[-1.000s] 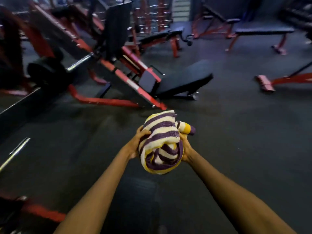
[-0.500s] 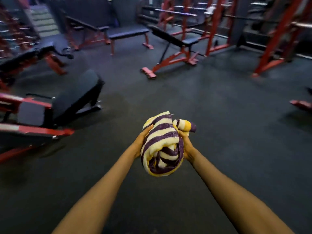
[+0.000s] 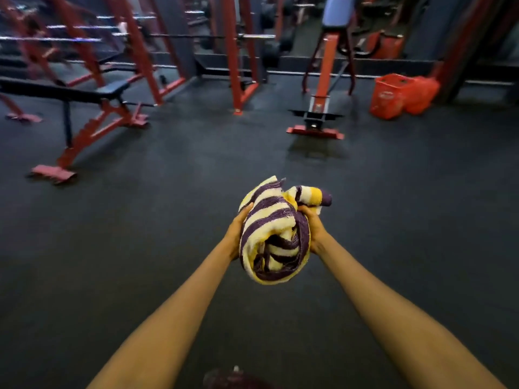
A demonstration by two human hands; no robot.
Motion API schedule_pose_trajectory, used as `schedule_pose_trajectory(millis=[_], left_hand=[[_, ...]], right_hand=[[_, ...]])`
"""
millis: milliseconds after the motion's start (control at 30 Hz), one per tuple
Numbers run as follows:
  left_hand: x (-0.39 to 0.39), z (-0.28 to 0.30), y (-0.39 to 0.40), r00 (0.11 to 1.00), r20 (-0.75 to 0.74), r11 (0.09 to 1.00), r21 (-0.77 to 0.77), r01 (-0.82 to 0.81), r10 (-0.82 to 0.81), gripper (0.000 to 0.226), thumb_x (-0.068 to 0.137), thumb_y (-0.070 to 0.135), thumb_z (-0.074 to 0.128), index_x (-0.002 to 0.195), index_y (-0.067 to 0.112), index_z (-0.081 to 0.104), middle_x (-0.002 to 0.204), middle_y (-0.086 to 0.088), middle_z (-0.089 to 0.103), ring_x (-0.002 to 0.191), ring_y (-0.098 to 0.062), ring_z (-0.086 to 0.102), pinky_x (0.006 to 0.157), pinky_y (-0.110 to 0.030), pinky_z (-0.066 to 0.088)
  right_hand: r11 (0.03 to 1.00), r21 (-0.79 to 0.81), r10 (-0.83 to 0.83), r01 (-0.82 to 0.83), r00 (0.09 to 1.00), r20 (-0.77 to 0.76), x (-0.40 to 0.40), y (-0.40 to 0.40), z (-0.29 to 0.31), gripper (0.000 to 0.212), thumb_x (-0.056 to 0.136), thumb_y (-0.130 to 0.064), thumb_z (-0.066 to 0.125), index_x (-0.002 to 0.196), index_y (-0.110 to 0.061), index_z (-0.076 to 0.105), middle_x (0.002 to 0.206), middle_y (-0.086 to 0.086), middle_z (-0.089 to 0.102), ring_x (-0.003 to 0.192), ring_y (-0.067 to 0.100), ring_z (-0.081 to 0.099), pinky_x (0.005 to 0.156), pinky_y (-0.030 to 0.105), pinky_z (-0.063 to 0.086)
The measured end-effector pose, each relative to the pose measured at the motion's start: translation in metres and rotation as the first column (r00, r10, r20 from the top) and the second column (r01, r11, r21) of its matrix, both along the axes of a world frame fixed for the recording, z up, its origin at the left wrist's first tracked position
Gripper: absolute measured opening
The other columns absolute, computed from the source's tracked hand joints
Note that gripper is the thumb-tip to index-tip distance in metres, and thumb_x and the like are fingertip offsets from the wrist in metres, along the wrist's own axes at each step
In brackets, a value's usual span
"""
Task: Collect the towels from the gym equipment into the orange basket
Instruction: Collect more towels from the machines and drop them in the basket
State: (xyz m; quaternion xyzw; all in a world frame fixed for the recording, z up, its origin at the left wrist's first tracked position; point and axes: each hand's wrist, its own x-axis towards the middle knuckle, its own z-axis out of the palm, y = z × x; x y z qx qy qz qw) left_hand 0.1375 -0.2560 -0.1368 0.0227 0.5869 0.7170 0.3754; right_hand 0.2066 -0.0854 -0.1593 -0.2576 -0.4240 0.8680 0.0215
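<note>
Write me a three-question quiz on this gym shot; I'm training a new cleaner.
1. True or false: the towel lies on the floor.
2. Which holds the towel? A) left hand only B) right hand only C) both hands
3. Fill in: the orange basket stands on the floor, far ahead to the ____ of the hands.

Key: 1 false, it is bunched between the hands. 2 C. 3 right.

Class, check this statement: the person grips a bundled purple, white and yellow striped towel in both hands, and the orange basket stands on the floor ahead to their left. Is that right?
One detail is wrong. The head view shows the orange basket ahead to the right, not the left. The rest holds: left hand and right hand both grip the bundled striped towel.
</note>
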Motion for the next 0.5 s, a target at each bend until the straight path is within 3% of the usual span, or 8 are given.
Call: schedule_pose_trajectory(millis=[67, 133, 200, 300, 500], left_hand=[[-0.015, -0.004, 0.050, 0.999, 0.024, 0.992, -0.124, 0.038, -0.035, 0.079, 0.081, 0.052, 0.062, 0.145, 0.017, 0.033, 0.131, -0.009, 0.056, 0.111, -0.028, 0.061, 0.082, -0.039, 0.053], [-0.027, -0.005, 0.091, 0.998, -0.037, 0.977, -0.210, 0.041, -0.050, 0.079, 0.089, 0.043, 0.057, 0.150, 0.022, 0.013, 0.143, -0.012, 0.041, 0.120, -0.032, 0.053, 0.089, -0.043, 0.050], [-0.046, -0.009, 0.141, 0.981, -0.106, 0.962, -0.238, 0.133, -0.162, 0.065, 0.090, 0.047, 0.052, 0.146, 0.023, 0.029, 0.142, -0.012, 0.047, 0.118, -0.029, 0.056, 0.099, -0.046, 0.048], [-0.074, -0.015, 0.211, 0.948, -0.162, 0.944, -0.230, 0.235, -0.275, 0.084, 0.067, 0.079, 0.052, 0.130, 0.024, 0.053, 0.125, -0.007, 0.063, 0.109, -0.024, 0.062, 0.099, -0.047, 0.049], [-0.127, 0.007, 0.346, 0.927, -0.188, 0.940, -0.169, 0.296, -0.326, 0.059, 0.082, 0.053, 0.062, 0.130, 0.019, 0.050, 0.118, -0.002, 0.061, 0.102, -0.021, 0.062, 0.090, -0.036, 0.051]], right_hand=[[0.995, 0.009, -0.097, 0.097, 0.995, 0.003, 0.005, 0.043, -0.004, 0.024, 0.092, -0.024, 0.046, 0.079, -0.010, 0.061, 0.068, 0.008, 0.070, 0.068, 0.022, 0.069, 0.073, 0.039, 0.049], [0.985, 0.019, -0.174, 0.174, 0.985, 0.010, 0.003, 0.077, -0.009, 0.019, 0.085, -0.026, 0.055, 0.087, -0.009, 0.064, 0.084, 0.013, 0.070, 0.087, 0.030, 0.068, 0.083, 0.043, 0.053], [0.968, 0.038, -0.249, 0.248, 0.968, 0.025, -0.006, 0.121, -0.018, 0.033, 0.072, -0.028, 0.067, 0.098, -0.010, 0.065, 0.101, 0.018, 0.067, 0.105, 0.036, 0.063, 0.094, 0.049, 0.051], [0.942, 0.058, -0.333, 0.330, 0.942, 0.039, -0.026, 0.178, -0.023, 0.042, 0.062, -0.030, 0.073, 0.098, -0.011, 0.065, 0.102, 0.017, 0.067, 0.105, 0.036, 0.062, 0.095, 0.049, 0.049], [0.849, 0.091, -0.526, 0.520, 0.848, 0.063, -0.072, 0.294, -0.009, 0.085, 0.039, -0.034, 0.087, 0.116, -0.006, 0.063, 0.117, 0.022, 0.064, 0.112, 0.039, 0.061, 0.095, 0.055, 0.049]])
